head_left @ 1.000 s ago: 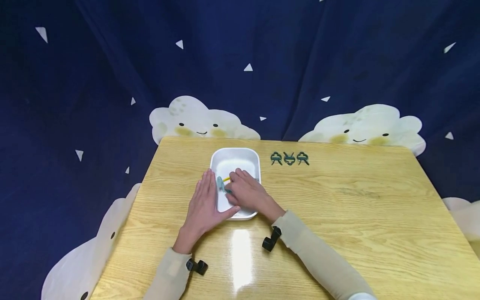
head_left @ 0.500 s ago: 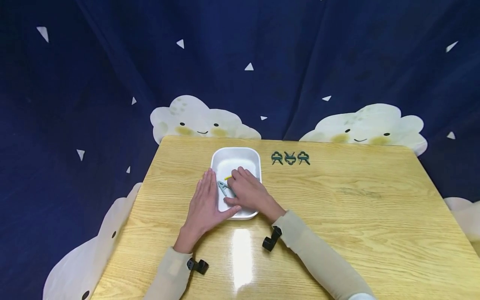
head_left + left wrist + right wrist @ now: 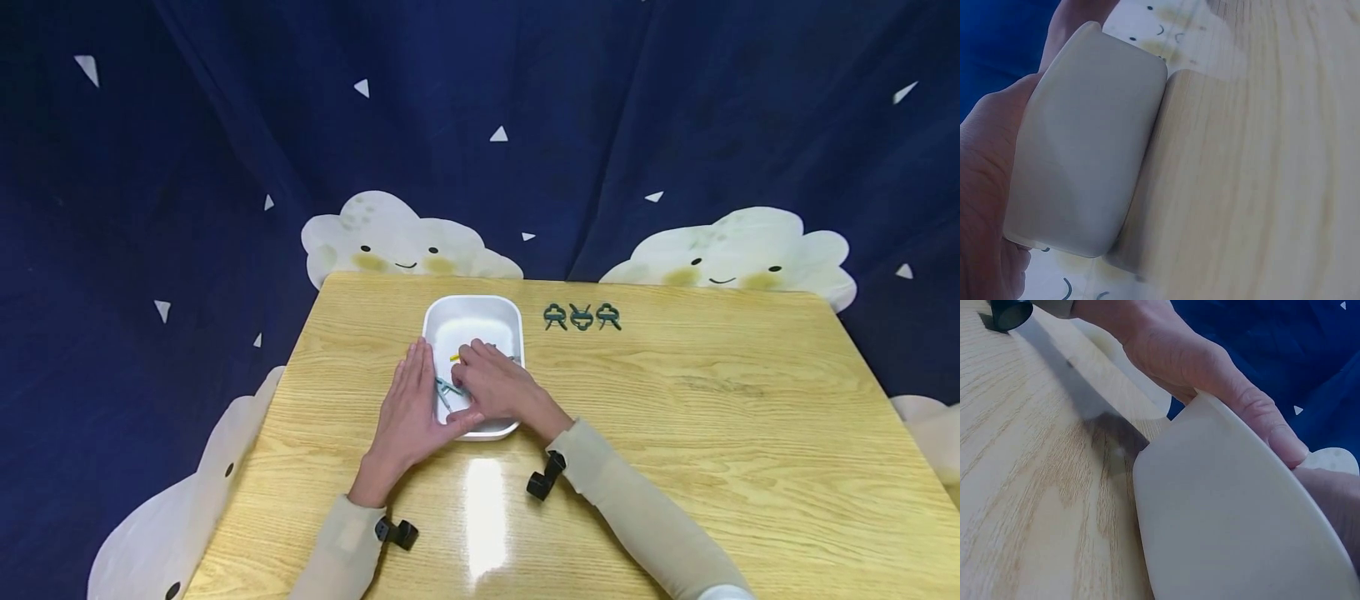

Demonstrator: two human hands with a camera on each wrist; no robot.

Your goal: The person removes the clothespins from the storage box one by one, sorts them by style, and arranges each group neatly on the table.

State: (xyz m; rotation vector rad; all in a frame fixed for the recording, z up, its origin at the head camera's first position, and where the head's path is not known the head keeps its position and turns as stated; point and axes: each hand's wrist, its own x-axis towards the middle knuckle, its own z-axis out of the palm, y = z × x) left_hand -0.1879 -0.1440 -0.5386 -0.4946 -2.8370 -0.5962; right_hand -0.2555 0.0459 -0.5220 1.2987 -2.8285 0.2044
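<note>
A white plastic tub (image 3: 472, 308) stands on the table. My left hand (image 3: 405, 400) lies along its left side, fingers straight and together, thumb reaching over the near rim. Inside the tub is my right hand (image 3: 498, 387) with curled fingers, and a green plant clip (image 3: 444, 388) pokes out from between its fingers and thumb, legs toward the left wall. Just beyond the curled fingers shows a small yellow piece (image 3: 454, 358). Part of the tub's inside is hidden under this hand. Both wrist views show mainly the tub's outer wall (image 3: 1091, 137).
Three dark green plant clips (image 3: 581, 317) lie in a row to the right of the tub, near the table's far edge. The wooden table (image 3: 712, 450) ends at a blue curtain (image 3: 450, 108) with cloud prints.
The plant clip at my right fingers has turned and shifted toward me. The right fingers have moved slightly and hide more of the yellow piece; the left hand stays put.
</note>
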